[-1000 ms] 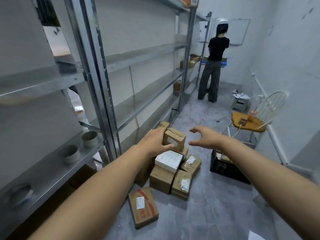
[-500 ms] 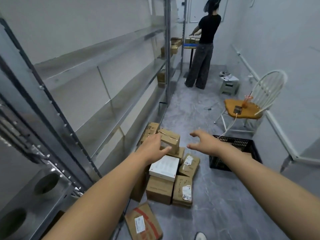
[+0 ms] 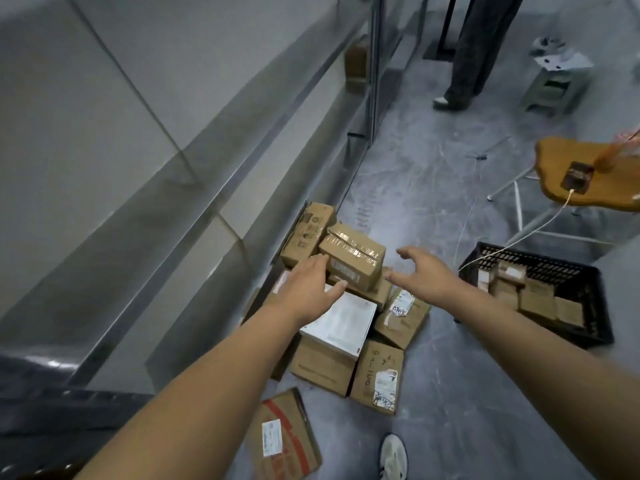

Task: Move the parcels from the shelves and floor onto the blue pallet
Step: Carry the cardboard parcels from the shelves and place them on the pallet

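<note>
Taped parcel [image 3: 351, 261] lies between left hand [image 3: 308, 289] (nearer) and right hand [image 3: 420, 275].

Wearer has stepped in on the floor pile and bent lower over it. Left grip [image 3: 308, 285], a second ago curled against the taped box [image 3: 353, 258], now lies flatter with fingers straight. Its thumb reaches over the white box [image 3: 343, 320] and its fingertips sit at the taped box's lower left edge. Right grip [image 3: 426, 275] has come nearer that box's right side, spread, not touching. Wearer's pale shoe [image 3: 393, 455] now shows on the floor.
</note>
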`<move>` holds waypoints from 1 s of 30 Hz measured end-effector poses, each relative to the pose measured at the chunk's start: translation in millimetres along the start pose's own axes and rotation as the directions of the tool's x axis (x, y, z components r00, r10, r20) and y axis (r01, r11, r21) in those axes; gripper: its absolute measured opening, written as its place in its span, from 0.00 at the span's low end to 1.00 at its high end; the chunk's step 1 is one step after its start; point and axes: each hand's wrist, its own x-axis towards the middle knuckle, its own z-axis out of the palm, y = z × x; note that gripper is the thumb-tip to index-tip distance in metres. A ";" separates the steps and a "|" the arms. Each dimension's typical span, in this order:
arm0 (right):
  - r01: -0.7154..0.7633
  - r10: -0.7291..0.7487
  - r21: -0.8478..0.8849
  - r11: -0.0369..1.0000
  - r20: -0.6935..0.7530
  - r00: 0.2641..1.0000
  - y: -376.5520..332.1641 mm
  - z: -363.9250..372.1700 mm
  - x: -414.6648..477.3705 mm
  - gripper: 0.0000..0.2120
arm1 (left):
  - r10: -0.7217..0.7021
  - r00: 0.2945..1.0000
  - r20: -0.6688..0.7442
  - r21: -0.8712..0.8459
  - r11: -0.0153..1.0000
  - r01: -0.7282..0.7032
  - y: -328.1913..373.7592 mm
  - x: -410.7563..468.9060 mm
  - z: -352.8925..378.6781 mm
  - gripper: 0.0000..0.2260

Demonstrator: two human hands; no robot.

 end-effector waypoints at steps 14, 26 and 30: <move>-0.358 0.338 0.091 0.929 0.185 0.923 182.6 269.7 212.0 0.30 | -0.216 0.965 0.150 -0.137 0.962 0.236 -208.0 177.1 253.9 0.22; -0.641 0.556 0.619 0.453 0.365 0.746 286.8 417.3 265.5 0.16 | -0.411 0.859 0.306 -0.291 0.819 0.495 -329.6 232.1 404.7 0.25; -0.681 0.612 0.672 0.291 0.417 0.672 277.2 430.7 266.3 0.37 | -0.477 0.826 0.301 -0.498 0.660 0.563 -324.2 217.2 412.6 0.26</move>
